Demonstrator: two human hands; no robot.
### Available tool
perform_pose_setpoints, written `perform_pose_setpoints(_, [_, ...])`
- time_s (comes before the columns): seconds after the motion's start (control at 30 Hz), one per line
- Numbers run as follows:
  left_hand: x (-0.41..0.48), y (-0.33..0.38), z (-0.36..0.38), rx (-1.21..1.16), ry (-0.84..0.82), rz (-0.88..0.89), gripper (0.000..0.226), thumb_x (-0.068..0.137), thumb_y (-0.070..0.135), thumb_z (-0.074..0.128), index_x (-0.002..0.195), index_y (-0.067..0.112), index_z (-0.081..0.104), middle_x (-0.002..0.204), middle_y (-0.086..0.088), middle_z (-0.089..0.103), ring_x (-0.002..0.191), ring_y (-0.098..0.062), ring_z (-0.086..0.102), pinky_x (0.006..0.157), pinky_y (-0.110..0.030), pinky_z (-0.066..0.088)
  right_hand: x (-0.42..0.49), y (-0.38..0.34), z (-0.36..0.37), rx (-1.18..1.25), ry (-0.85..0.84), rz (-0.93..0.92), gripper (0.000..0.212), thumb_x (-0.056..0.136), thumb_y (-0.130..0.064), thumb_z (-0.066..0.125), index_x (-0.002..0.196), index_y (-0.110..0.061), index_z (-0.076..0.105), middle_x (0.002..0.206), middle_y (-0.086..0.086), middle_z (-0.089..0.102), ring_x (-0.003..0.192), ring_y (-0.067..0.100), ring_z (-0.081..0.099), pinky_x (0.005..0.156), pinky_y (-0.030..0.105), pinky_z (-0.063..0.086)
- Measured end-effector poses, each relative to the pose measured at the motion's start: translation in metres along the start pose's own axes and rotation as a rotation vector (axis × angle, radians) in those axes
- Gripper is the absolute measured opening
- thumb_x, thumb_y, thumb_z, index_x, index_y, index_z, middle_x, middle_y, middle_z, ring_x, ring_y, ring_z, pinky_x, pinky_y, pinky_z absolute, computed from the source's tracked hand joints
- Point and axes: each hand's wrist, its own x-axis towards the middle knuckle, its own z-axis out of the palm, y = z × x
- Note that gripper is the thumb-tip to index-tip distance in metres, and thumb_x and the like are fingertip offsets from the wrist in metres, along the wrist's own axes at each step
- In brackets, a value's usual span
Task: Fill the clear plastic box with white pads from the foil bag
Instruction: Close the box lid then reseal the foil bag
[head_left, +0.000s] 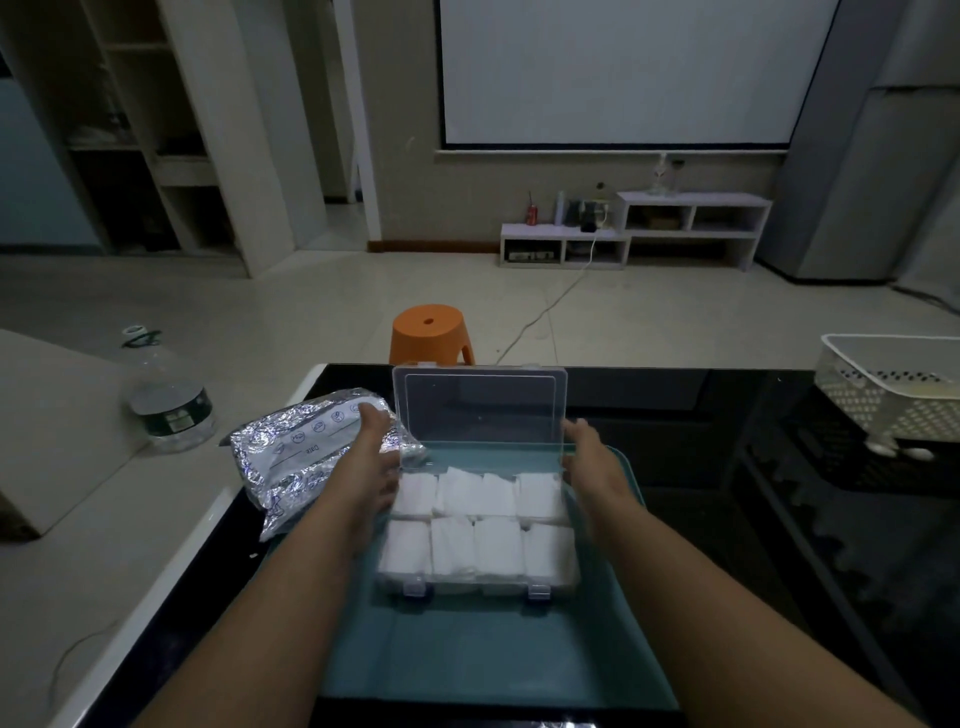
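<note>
Head view: the clear plastic box (478, 590) sits on a teal tray (493, 649) toward the counter's (727, 519) left edge, its lid (480, 410) standing upright. White pads (498, 545) fill every compartment I can see. The foil bag (291, 457) lies at the left edge, just beside the box. The left hand (371, 457) and right hand (592, 457) flank the lid, fingers fairly straight and clamped on nothing; whether they touch it, I cannot tell. Filling looks done, so the next move is probably lowering the lid evenly and pressing both front latches.

- Left hand (371, 462): bare, slender fingers.
- Right hand (592, 462): bare too.
- Left forearm (291, 597) and right forearm (701, 597): bare down to the picture's lower edge.
</note>
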Motion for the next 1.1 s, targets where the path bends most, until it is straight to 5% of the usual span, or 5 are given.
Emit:
perform_pose_setpoints(0.1, [0.003, 0.0, -0.007, 0.014, -0.039, -0.012, 0.075, 0.086, 0.076, 0.012, 0.147, 0.039, 0.031, 0.149, -0.014, 0.04, 0.138, -0.033, 0.037, 0.11, -0.042, 0.028, 0.003, -0.006, -0.009, 0.001, 0.046, 0.014, 0.046, 0.104, -0.046, 0.027, 0.123, -0.022, 0.061, 0.084, -0.003, 0.059, 0.07, 0.011, 0.053, 0.054, 0.026, 0.036])
perform_pose_setpoints(0.37, [0.01, -0.001, -0.022, -0.174, -0.004, -0.076, 0.075, 0.088, 0.073, 0.029, 0.125, 0.011, 0.051, 0.124, -0.02, 0.057, 0.12, -0.032, 0.052, 0.106, -0.039, 0.038, -0.001, -0.013, -0.012, -0.059, 0.003, 0.069, 0.038, 0.095, -0.057, 0.042, 0.088, -0.025, 0.061, 0.112, 0.0, 0.063, 0.105, 0.024, 0.057, 0.095, 0.048, 0.044])
perform_pose_setpoints(0.53, [0.001, -0.006, -0.014, 0.071, 0.016, -0.115, 0.004, 0.09, 0.007, 0.057, 0.094, 0.009, 0.058, 0.098, -0.013, 0.062, 0.079, -0.02, 0.055, 0.065, -0.031, 0.043, -0.008, -0.01, -0.003, -0.347, -0.084, 0.027, 0.016, 0.086, -0.023, 0.062, 0.096, -0.01, 0.065, 0.117, 0.016, 0.062, 0.097, 0.027, 0.058, 0.097, 0.046, 0.048])
perform_pose_setpoints(0.8, [0.002, -0.018, -0.023, 0.478, -0.112, -0.049, 0.053, 0.081, -0.008, 0.064, 0.122, 0.024, 0.057, 0.144, -0.016, 0.041, 0.118, -0.026, 0.046, 0.101, -0.037, 0.041, -0.009, -0.009, -0.011, -0.679, -0.354, -0.06, 0.07, 0.082, 0.013, 0.055, 0.143, -0.021, 0.048, 0.155, 0.012, 0.032, 0.133, 0.033, 0.039, 0.098, 0.036, 0.04])
perform_pose_setpoints(1.1, [-0.007, -0.008, -0.017, 0.804, -0.073, 0.039, 0.048, 0.085, 0.017, 0.071, 0.129, 0.03, 0.057, 0.138, -0.006, 0.048, 0.095, -0.024, 0.057, 0.05, -0.026, 0.05, -0.012, -0.024, -0.011, -0.881, -0.35, 0.125, 0.073, 0.092, -0.013, 0.066, 0.151, -0.034, 0.028, 0.151, 0.017, 0.034, 0.109, 0.037, 0.056, 0.087, 0.049, 0.056])
